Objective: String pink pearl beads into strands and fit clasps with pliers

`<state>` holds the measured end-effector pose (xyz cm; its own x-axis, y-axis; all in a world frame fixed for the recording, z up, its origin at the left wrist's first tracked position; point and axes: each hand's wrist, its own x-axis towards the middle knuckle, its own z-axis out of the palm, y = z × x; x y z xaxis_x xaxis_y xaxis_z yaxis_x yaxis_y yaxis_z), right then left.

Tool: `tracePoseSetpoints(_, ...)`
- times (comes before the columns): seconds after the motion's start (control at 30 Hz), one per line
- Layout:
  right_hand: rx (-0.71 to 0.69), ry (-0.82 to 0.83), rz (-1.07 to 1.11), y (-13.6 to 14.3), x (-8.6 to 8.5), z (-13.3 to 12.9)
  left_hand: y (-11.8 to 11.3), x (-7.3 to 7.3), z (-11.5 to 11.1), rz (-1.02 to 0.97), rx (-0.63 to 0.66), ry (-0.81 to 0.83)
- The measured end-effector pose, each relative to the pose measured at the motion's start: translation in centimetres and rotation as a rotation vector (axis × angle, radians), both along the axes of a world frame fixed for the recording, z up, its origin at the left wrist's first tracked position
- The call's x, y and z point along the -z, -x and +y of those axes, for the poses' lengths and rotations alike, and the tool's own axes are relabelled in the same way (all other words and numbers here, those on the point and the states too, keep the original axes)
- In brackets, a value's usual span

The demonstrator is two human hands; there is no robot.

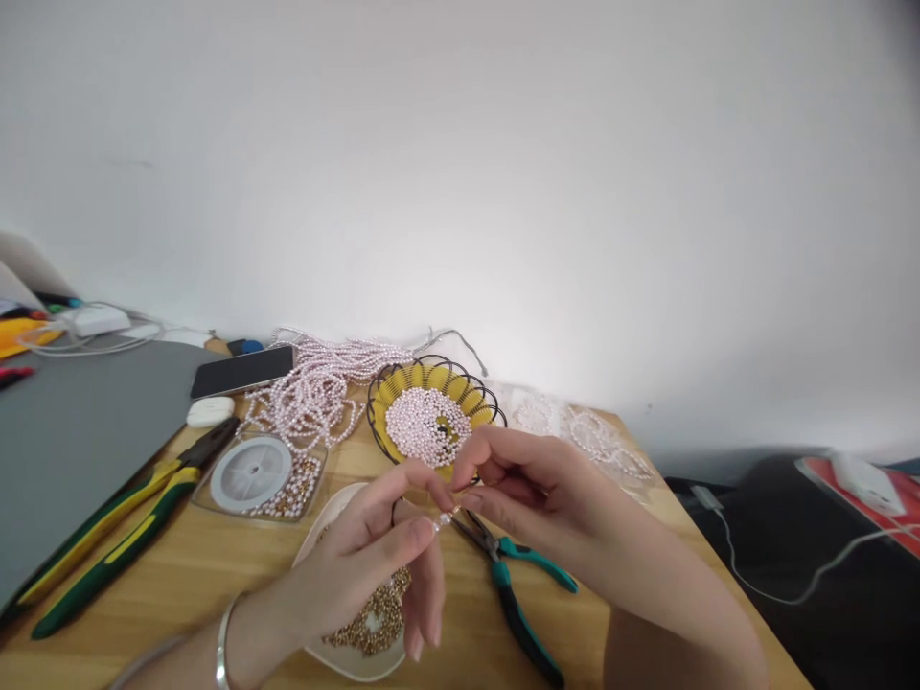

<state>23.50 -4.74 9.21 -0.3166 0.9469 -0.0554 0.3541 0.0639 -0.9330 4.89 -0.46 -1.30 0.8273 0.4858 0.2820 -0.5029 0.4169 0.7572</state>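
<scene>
Pinching a short pearl-beaded piece [444, 520] between thumb and index finger of the left hand [366, 541], leaving the remaining fingers loosely bent below. Meeting it from the other side with the right hand [550, 498], apparently pressing thumb and index finger on its gold-coloured end [457, 510], curling the other fingers behind. Held in the air between the two sets of fingertips, above the tabletop [179, 575] and on the near side of the yellow-and-black basket [409, 379]. Running along its long axis from lower left to upper right, with pearls against the left thumb and metal towards the right fingertips. About equally near both. Too small to tell how joined at that end. Below, partly covered by the left hand, the white dish [359, 668]; below the right, teal-handled pliers [494, 554], aimed up-left towards the fingertips.
</scene>
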Motion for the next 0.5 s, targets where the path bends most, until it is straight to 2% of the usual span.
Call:
tracePoseSetpoints(0.1, -0.017, 0.003, -0.008, 0.08, -0.09, -0.03, 0.03, 0.18, -0.09, 0.006, 0.021, 0.018)
tracePoseSetpoints(0.37, -0.013, -0.033, -0.206, -0.09, -0.43, -0.60, 0.11, -0.20, -0.10, 0.006, 0.060, 0.004)
tracePoseSetpoints(0.5, -0.019, -0.049, -0.214, -0.17, -0.43, -0.75, 0.17, -0.22, -0.08, 0.020, 0.047, 0.009)
